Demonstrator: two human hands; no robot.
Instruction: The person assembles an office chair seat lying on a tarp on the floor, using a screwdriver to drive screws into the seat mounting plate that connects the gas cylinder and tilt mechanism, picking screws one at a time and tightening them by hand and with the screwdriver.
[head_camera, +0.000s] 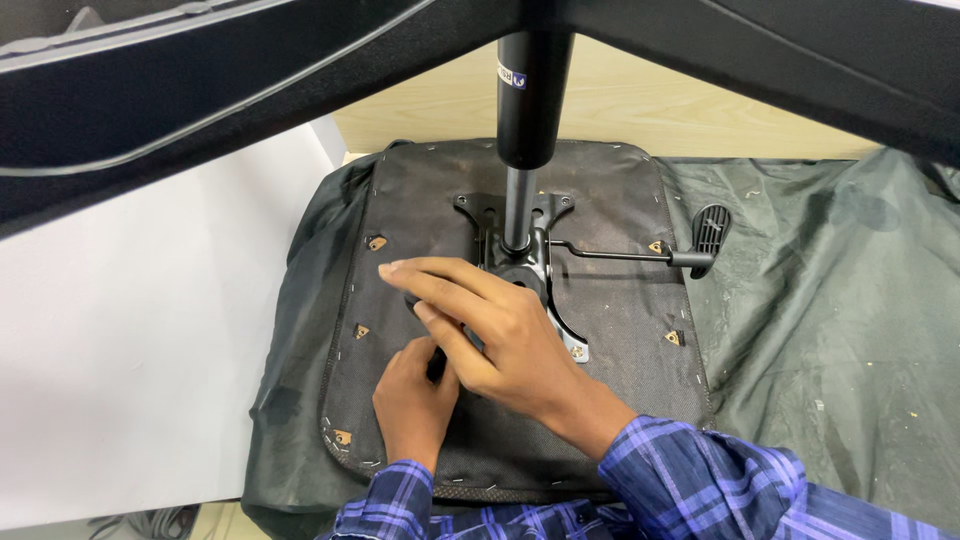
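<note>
A dark green cloth (800, 300) is spread over the work surface, with a white sheet (130, 340) lying at its left and a pale wooden board (640, 110) seen behind it. Black chair legs (200, 80) stretch across the top of the view, spreading out from the hub above. On the cloth an upturned seat (620, 300) is laid, its black fabric underside stapled along the edges and marked by small bolt holes near the corners. A black gas cylinder (530, 90) stands upright from the middle of the seat, its thinner silver rod running down into a black metal plate (500, 215) fixed to the seat. From this plate a thin lever (620, 255) runs to the right and ends in a black paddle (710, 228) that rests over the cloth. The right hand (495, 335) is laid over the lower part of the plate, fingers held together and stretched to the left, flat rather than closed on anything. The left hand (415, 395) is placed just under it, touching it, with fingers curled around a small dark object (437, 362); what that object is cannot be told. Both wrists are covered by blue plaid sleeves (700, 480).
</note>
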